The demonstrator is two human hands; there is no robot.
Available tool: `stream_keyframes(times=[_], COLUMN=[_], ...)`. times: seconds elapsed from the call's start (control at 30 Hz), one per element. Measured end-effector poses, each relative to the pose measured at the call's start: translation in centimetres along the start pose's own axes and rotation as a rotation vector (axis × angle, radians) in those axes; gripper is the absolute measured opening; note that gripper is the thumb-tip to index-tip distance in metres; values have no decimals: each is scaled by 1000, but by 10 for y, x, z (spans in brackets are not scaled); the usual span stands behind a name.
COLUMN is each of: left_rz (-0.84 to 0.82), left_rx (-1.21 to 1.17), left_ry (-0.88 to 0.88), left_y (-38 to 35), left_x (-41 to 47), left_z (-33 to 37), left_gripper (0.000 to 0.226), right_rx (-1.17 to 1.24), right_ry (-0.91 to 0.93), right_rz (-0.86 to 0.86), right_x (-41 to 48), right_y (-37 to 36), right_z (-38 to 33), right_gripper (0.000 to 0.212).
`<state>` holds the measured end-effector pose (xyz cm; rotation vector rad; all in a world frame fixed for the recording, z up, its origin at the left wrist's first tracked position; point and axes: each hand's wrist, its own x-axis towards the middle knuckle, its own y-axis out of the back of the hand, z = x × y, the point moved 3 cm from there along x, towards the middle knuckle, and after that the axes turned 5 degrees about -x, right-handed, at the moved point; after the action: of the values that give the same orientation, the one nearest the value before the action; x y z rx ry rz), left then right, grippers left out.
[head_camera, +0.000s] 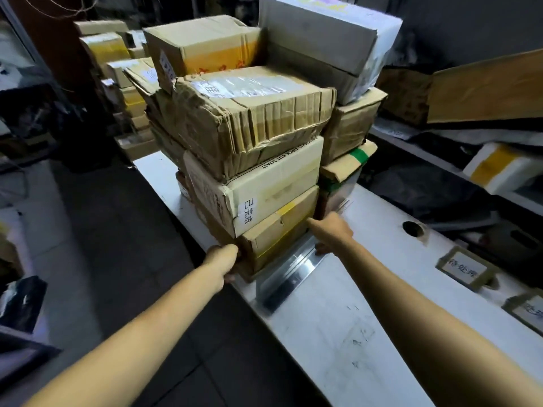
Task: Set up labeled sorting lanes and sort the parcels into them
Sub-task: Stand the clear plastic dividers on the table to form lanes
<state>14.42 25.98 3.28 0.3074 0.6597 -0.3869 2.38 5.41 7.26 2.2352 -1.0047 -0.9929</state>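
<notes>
A stack of three cardboard parcels stands on the white table (338,327): a crumpled brown parcel (244,118) on top, a pale box with a handwritten label (264,189) in the middle, and a bottom brown box (279,230). My left hand (226,258) grips the bottom box's near left corner. My right hand (330,232) presses against that box's right side, the index finger stretched along it. A metal lane divider (289,270) lies on the table just under and beside the stack. Two framed lane labels (462,268) (529,311) lie at the table's right.
A second stack behind holds a grey-white box (326,39), a yellow-taped box (205,45) and smaller parcels (349,127). More boxes (117,63) pile at the back left. Dark bags and a white foam box (499,165) fill the right shelf. A round hole (412,229) pierces the table.
</notes>
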Motion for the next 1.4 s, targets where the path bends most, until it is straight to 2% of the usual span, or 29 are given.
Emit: stream_keyframes(times=[0.17, 0.23, 0.37, 0.43, 0.57, 0.77, 0.87, 0.93, 1.0, 1.07, 1.13, 1.23, 1.3, 1.37, 1.4], left_rz=[-107, -180, -245, -240, -242, -246, -262, -286, -312, -338, -318, -208, -166, -192, -221], left_rx=[350, 470, 473, 463, 499, 558, 582, 612, 672, 779, 916, 1207, 1373, 1412, 1395], left_ry=[-40, -38, -65, -79, -88, -84, -89, -118, -138, -143, -158, -280, -391, -483, -516], left_y=[-13, -17, -24, -24, -23, -23, -23, -26, -29, -32, -32, -33, -37, -45, -48], left_x=[7, 10, 10, 8, 9, 11, 11, 7, 3, -5, -10, -23, -38, -53, -59], left_z=[-27, -38, -47, -44, -43, -43, -44, -42, -41, -39, -37, -27, -17, -7, -2], left_gripper=[25, 28, 24, 19, 26, 30, 31, 24, 18, 29, 48, 59, 51, 38, 34], right_rx=[15, 20, 102, 154, 140, 254, 271, 281, 282, 267, 269, 268, 231, 201, 180], right_ry=[9, 38, 34, -14, -29, -91, -111, -108, -112, -116, -121, -122, -116, -105, -101], right_rz=[41, 84, 70, 26, -60, -165, -177, -165, -149, -137, -96, -23, 4, 20, 24], right_x=[32, 37, 40, 40, 44, 39, 37, 35, 32, 29, 24, 17, 13, 8, 5], right_y=[-43, -52, -56, -55, -52, -50, -50, -47, -43, -40, -34, -23, -14, -1, 7], right_z=[28, 33, 33, 32, 34, 35, 36, 36, 38, 39, 40, 43, 45, 46, 47], right_gripper=[58, 61, 68, 61, 4, 5, 24, 31, 24, 10, 10, 8, 10, 4, 10])
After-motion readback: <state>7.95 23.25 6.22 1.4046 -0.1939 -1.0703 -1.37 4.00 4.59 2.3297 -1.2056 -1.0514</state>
